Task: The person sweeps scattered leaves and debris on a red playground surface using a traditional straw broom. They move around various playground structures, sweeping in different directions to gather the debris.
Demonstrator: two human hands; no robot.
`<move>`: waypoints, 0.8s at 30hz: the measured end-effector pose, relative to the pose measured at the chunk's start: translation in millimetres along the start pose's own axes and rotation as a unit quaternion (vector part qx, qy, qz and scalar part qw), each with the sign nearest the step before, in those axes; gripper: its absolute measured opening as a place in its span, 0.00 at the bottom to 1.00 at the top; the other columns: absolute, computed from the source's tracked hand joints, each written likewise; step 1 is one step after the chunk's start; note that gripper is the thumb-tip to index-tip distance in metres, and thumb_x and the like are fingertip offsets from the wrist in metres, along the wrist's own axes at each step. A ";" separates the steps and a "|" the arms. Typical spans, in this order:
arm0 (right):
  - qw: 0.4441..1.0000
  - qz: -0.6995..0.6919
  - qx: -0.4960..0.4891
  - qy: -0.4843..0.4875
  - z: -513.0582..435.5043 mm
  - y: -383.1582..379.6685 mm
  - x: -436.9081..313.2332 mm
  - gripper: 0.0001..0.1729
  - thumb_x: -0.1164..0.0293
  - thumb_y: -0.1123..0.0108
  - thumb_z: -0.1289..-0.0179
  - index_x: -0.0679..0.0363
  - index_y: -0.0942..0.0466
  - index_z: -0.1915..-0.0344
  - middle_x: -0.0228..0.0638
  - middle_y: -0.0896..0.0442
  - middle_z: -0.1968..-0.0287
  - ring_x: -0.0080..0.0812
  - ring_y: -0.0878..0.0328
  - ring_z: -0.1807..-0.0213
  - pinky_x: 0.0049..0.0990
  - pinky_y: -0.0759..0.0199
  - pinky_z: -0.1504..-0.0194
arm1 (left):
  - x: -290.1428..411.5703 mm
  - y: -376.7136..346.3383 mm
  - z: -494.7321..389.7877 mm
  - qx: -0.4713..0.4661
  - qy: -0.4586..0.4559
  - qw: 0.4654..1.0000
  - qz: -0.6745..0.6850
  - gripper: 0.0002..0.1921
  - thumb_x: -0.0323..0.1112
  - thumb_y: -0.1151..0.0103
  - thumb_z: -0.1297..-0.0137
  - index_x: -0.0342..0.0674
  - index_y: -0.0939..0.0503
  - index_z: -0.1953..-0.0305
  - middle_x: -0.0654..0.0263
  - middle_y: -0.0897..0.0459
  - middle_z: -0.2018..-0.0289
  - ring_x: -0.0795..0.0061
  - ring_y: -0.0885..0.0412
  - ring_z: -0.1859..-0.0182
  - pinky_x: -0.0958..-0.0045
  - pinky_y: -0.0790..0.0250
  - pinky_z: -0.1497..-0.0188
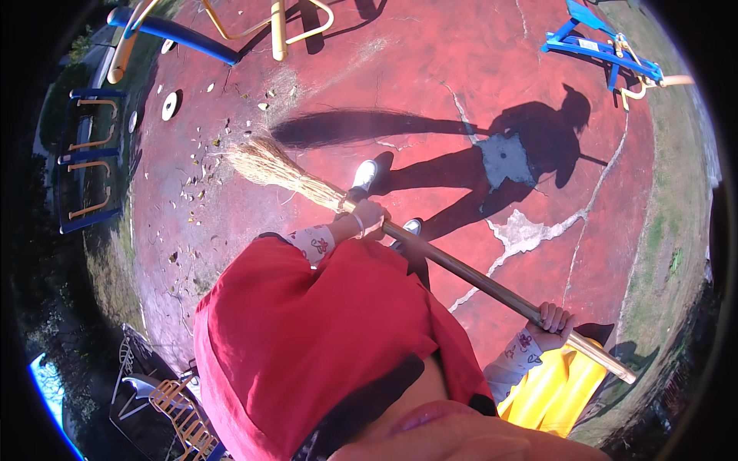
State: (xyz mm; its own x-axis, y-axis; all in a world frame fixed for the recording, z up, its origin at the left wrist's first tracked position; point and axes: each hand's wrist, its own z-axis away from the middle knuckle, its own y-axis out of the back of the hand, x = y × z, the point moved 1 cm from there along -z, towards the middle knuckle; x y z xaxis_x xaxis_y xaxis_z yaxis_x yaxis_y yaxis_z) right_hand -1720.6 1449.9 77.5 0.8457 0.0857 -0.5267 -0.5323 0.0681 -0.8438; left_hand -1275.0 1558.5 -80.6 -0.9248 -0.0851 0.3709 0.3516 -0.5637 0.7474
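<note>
A straw broom (pixel 277 167) with a long wooden handle slants across the view, its bristles at the upper left, over or on the red pavement. My left hand (pixel 370 219) is closed round the handle just behind the bristles. Farther along, near the handle's free end, my right hand (pixel 556 327) grips it with curled fingers. Dry leaves (pixel 199 173) lie scattered on the ground left of the bristles. Both sleeves have a flower print. My white-toed shoes (pixel 364 176) show beyond the handle.
Yellow and blue exercise bars (pixel 179 37) stand at the upper left, blue equipment (pixel 602 52) at the upper right. A yellow slide-like object (pixel 556 392) is at the lower right. White discs (pixel 170 106) lie at the left. Cracks (pixel 522 233) and a grey patch (pixel 506 158) mark the pavement.
</note>
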 end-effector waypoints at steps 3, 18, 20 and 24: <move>0.991 0.015 0.002 0.130 30.2 -10.6 -88.0 0.23 0.67 0.55 0.31 0.48 0.44 0.86 0.21 0.47 0.89 0.20 0.53 0.87 0.24 0.49 0.77 | 73.9 40.0 -73.6 0.064 -0.146 0.987 0.024 0.06 0.40 0.40 0.58 0.51 0.18 0.76 0.62 0.18 0.77 0.58 0.18 0.70 0.58 0.28 0.67; 0.993 0.092 -0.011 0.077 -1.1 -151.5 114.3 0.21 0.74 0.59 0.38 0.48 0.49 0.88 0.22 0.50 0.91 0.20 0.52 0.87 0.25 0.47 0.74 | -92.1 32.8 -152.0 0.270 -0.120 0.949 0.110 0.07 0.36 0.36 0.65 0.52 0.24 0.80 0.70 0.22 0.77 0.66 0.22 0.65 0.64 0.35 0.56; 0.991 0.129 -0.003 -0.028 -4.6 -158.8 177.7 0.22 0.71 0.62 0.31 0.50 0.47 0.85 0.24 0.48 0.89 0.21 0.50 0.85 0.26 0.45 0.72 | -163.3 -7.1 -68.7 0.188 0.033 0.968 0.166 0.07 0.37 0.39 0.62 0.46 0.25 0.80 0.63 0.24 0.80 0.56 0.23 0.71 0.58 0.32 0.66; 0.970 0.106 0.002 -0.218 1.9 -127.5 298.0 0.19 0.70 0.61 0.29 0.54 0.43 0.81 0.29 0.40 0.84 0.29 0.39 0.77 0.35 0.40 0.62 | -268.8 -16.4 88.5 -0.074 0.210 0.974 0.039 0.07 0.32 0.37 0.60 0.50 0.17 0.74 0.61 0.17 0.75 0.59 0.17 0.66 0.59 0.26 0.64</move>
State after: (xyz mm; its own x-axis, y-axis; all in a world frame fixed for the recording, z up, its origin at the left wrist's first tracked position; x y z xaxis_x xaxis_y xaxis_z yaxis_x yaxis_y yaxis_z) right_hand -1400.8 1468.6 28.4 0.6218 0.5105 -0.5939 -0.6934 0.0064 -0.7205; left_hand -1019.4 1663.3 -143.8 -0.8850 -0.4436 0.1413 0.4269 -0.6520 0.6266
